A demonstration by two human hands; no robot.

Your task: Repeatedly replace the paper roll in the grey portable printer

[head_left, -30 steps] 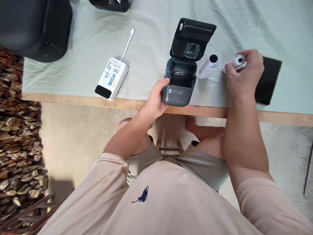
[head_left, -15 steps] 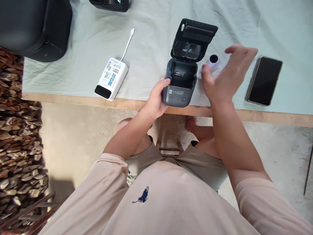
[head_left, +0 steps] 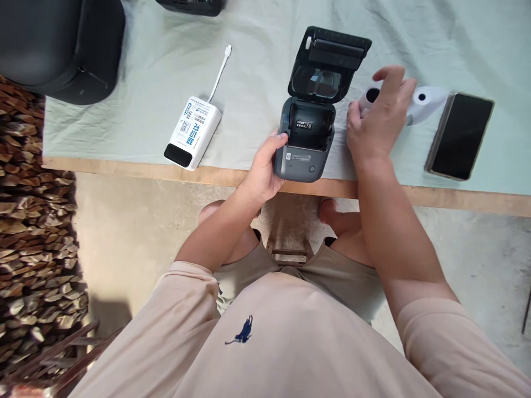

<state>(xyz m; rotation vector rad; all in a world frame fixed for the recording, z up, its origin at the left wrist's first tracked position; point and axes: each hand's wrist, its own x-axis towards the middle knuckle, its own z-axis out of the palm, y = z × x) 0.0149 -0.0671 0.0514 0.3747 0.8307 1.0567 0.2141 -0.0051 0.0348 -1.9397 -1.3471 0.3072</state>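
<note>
My left hand [head_left: 267, 168] grips a dark grey portable label printer [head_left: 307, 166] by its left side, thumb at the rim of the paper bay. The printer's lid [head_left: 332, 52] stands raised, and the bay beneath it holds no roll. To the right, my right hand [head_left: 381, 119] is curled around a white paper roll [head_left: 365, 99] with a dark core, thumb on the near side and fingers over the far side. Its fingers partly cover the roll. Just right of that hand lies a second white roll [head_left: 429, 105] with a small dark core hole.
A white power bank [head_left: 193, 132] with a short cable lies on the left of the cloth-covered table [head_left: 257, 66]. A phone [head_left: 460, 135] lies at the right. A black case [head_left: 62, 50] and another black object [head_left: 193, 4] stand at the back left.
My right hand has moved in and closed around the paper roll, uncovering the second roll. My left hand still holds the printer. The view has shifted slightly.
</note>
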